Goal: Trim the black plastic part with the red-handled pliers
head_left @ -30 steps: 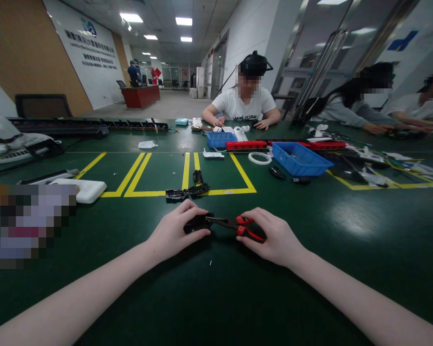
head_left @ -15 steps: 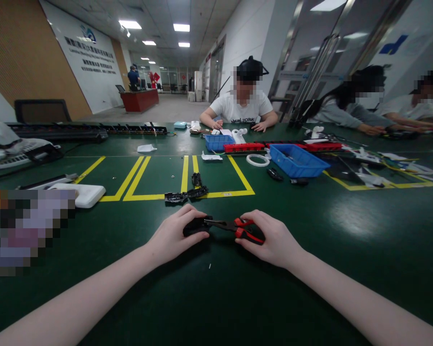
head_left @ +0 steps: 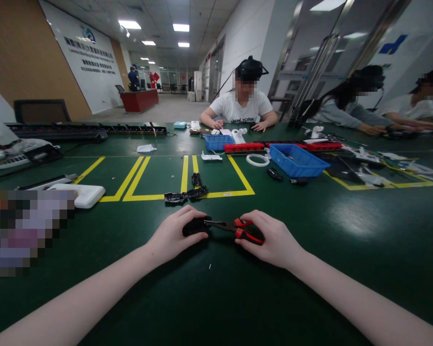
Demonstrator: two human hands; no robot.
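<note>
Near the middle of the green table, my left hand [head_left: 176,231] grips a small black part [head_left: 195,226] between thumb and fingers. My right hand [head_left: 274,236] is wrapped round the red and black handles of long-nosed pliers [head_left: 248,230]. The pliers point left, and their tips touch the right end of the black part. Just beyond my left hand, black broken-looking pieces [head_left: 186,194] lie across the yellow tape. A tiny pale sliver [head_left: 210,266] lies on the table nearer to me.
Blue bins [head_left: 299,166] and red strips [head_left: 243,148] stand farther back, with a white ring [head_left: 257,160] and black parts [head_left: 274,174] near them. A white box [head_left: 90,196] is at the left. A person [head_left: 243,105] sits opposite; others work at the right.
</note>
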